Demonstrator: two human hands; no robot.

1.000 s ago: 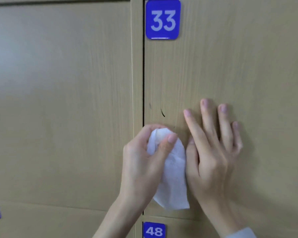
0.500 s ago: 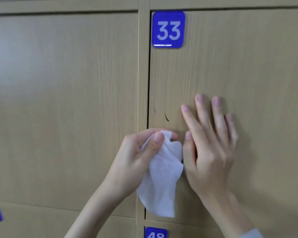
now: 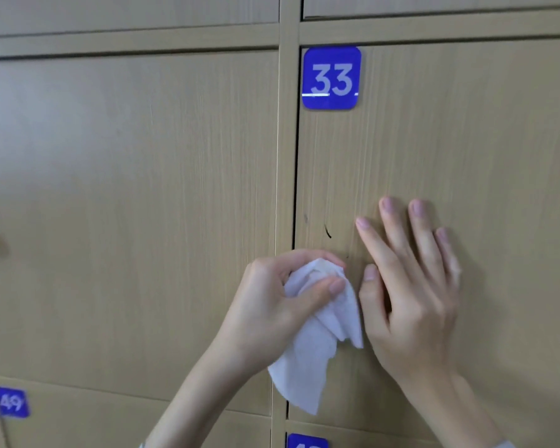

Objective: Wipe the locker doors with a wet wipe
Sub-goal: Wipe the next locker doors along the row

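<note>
At the far left, low down, a small blue tag reading 49 (image 3: pixel 11 402) sits on a lower door. Above it is a big plain wooden door (image 3: pixel 126 205). A thin upright strip of wood (image 3: pixel 285 150) splits it from the next door. The left hand (image 3: pixel 282 302) is curled around a white wet wipe (image 3: pixel 314 344), with the thumb pinching it; the wipe hangs down over the gap between the doors. The locker door (image 3: pixel 466 140) on the right has a blue 33 tag (image 3: pixel 331 78) near its top corner and a small dark mark (image 3: pixel 328 231) just above the wipe. The right hand (image 3: pixel 411 286) lies flat on this door, fingers straight and spread, holding nothing.
</note>
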